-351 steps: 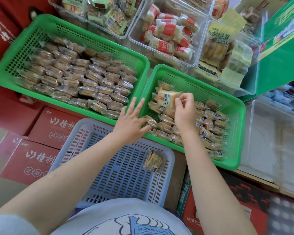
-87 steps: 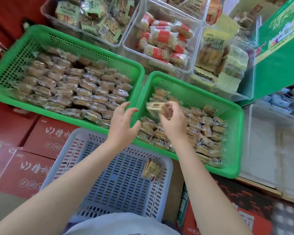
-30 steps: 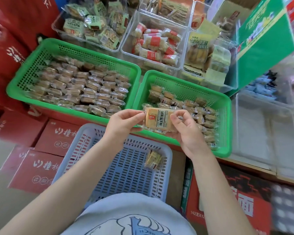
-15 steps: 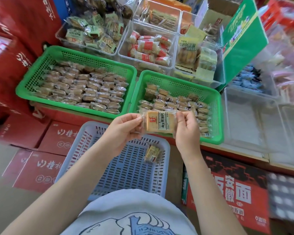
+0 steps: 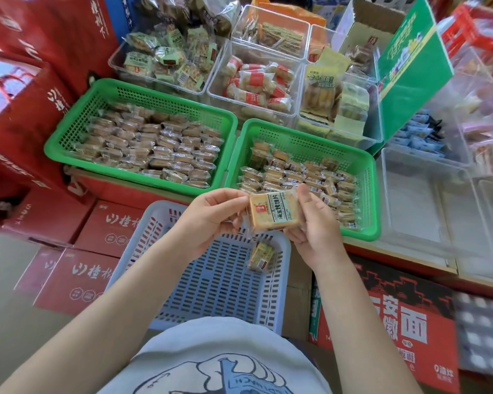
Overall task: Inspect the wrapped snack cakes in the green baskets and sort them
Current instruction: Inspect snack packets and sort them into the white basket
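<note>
A wrapped snack cake (image 5: 273, 212) with a printed label is held between both hands above the blue basket (image 5: 211, 280). My left hand (image 5: 211, 220) pinches its left end and my right hand (image 5: 313, 228) grips its right side. The left green basket (image 5: 77, 120) is packed with neat rows of wrapped cakes. The right green basket (image 5: 365, 194) holds several cakes in looser rows. One wrapped cake (image 5: 261, 255) lies alone in the blue basket.
Clear bins of other packaged snacks (image 5: 254, 81) stand behind the green baskets. A green sign board (image 5: 410, 69) leans at the right. Red cartons (image 5: 69, 268) lie under and left of the baskets. Clear bins (image 5: 439, 211) sit at the right.
The cake came up out of the right green basket and is now held by both hands nearer to me, over the blue basket. The view has tilted up.
</note>
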Tool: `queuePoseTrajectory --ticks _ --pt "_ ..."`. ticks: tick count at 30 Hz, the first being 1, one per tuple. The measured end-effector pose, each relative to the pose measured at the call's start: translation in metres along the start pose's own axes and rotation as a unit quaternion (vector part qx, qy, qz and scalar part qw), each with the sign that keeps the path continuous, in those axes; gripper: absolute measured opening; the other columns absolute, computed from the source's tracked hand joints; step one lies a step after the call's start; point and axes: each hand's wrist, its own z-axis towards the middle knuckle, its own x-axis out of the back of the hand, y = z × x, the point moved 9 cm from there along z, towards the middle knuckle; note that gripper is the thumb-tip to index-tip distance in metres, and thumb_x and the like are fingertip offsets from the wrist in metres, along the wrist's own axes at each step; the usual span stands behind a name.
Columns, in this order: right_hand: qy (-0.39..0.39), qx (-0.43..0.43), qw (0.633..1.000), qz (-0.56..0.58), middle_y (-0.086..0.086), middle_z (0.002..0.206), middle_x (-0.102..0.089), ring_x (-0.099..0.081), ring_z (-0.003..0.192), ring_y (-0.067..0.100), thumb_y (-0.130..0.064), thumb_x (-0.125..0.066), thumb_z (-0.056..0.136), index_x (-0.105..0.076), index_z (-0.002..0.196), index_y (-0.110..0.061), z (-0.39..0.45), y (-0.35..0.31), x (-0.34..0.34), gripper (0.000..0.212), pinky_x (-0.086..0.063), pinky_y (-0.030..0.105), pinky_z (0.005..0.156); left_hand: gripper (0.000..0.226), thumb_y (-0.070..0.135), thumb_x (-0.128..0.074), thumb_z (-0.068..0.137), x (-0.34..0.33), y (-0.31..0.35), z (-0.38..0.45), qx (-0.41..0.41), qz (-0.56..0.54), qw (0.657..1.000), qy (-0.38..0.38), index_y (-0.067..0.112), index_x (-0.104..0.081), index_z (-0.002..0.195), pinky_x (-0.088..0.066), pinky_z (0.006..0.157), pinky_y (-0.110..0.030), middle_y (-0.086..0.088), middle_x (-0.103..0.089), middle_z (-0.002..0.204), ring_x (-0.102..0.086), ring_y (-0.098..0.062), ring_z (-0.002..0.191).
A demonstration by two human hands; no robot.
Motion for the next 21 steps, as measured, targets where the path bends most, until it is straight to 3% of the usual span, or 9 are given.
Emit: queuePoseTrajectory --ticks 3,5,7,10,13,16,21 --pt "-0.005 -0.011 1.0 -0.028 0.011 0.074 -0.067 -0.036 0.038 0.009 -0.04 -0.06 0.088 -0.059 0.098 -0.003 0.0 0.001 -0.002 0.039 -0.023 0.018 0.034 0.021 0.022 -0.069 0.084 0.008 0.004 -0.001 -0.013 0.015 0.999 0.028 0.005 -0.073 0.097 -0.054 0.06 -0.025 -0.015 -0.072 0.091 -0.064 -0.019 0.073" --pt "0.012 -0.011 0.999 -0.039 0.014 0.081 -0.069 -0.04 0.041 0.012 -0.03 -0.057 0.096 -0.056 0.092 -0.009 0.001 0.0 0.0 0.021 -0.025 0.018 0.033 0.016 0.017 -0.067 0.091 0.015 0.005 -0.001 -0.025 0.03 0.998 0.058 0.004 -0.075 0.098 -0.055 0.062 -0.026 -0.015 -0.073 0.091 -0.066 -0.019 0.077" --pt "0.023 -0.002 0.998 -0.055 0.012 0.08 -0.07 -0.053 0.044 0.012 -0.021 -0.05 0.103 -0.054 0.089 -0.011 0.001 -0.001 0.002 0.018 -0.034 0.018 0.035 0.014 0.012 -0.065 0.095 0.022 0.005 0.0 -0.037 0.054 0.994 0.092 0.005 -0.076 0.097 -0.054 0.061 -0.024 -0.014 -0.072 0.085 -0.065 -0.017 0.074" --pt "0.042 0.026 0.988 -0.146 0.009 0.084 -0.07 -0.07 0.073 0.02 -0.02 -0.048 0.105 -0.054 0.086 -0.013 0.004 -0.003 0.006 0.021 -0.051 0.027 0.052 0.012 0.008 -0.066 0.094 0.029 0.005 0.003 -0.034 0.079 0.989 0.118 0.009 -0.078 0.092 -0.053 0.061 -0.021 -0.009 -0.07 0.076 -0.061 -0.014 0.067" --pt "0.057 0.043 0.98 -0.183 0.008 0.085 -0.07 -0.07 0.081 0.024 -0.019 -0.047 0.105 -0.052 0.086 -0.013 0.006 -0.002 0.01 0.02 -0.054 0.03 0.057 0.018 0.001 -0.064 0.095 0.027 0.008 0.005 -0.03 0.114 0.988 0.101 0.013 -0.077 0.093 -0.054 0.062 -0.02 -0.003 -0.072 0.072 -0.061 -0.009 0.064" --pt "0.067 0.05 0.981 -0.174 0.001 0.076 -0.072 -0.07 0.075 0.021 -0.017 -0.048 0.105 -0.051 0.092 -0.014 0.009 -0.001 0.013 0.014 -0.052 0.035 0.059 0.021 -0.001 -0.063 0.095 0.023 0.006 0.008 -0.022 0.141 0.986 0.084 0.015 -0.075 0.101 -0.054 0.066 -0.019 0.003 -0.073 0.074 -0.063 -0.007 0.068" --pt "0.091 0.08 0.98 -0.159 0.005 0.083 -0.071 -0.072 0.077 0.02 -0.017 -0.048 0.105 -0.052 0.093 -0.017 0.016 -0.012 0.015 0.013 -0.054 0.03 0.053 0.034 -0.003 -0.065 0.092 0.011 -0.006 0.015 0.02 0.02 0.998 0.052 0.012 -0.061 0.123 -0.057 0.071 -0.024 -0.008 -0.072 0.093 -0.068 -0.018 0.082"
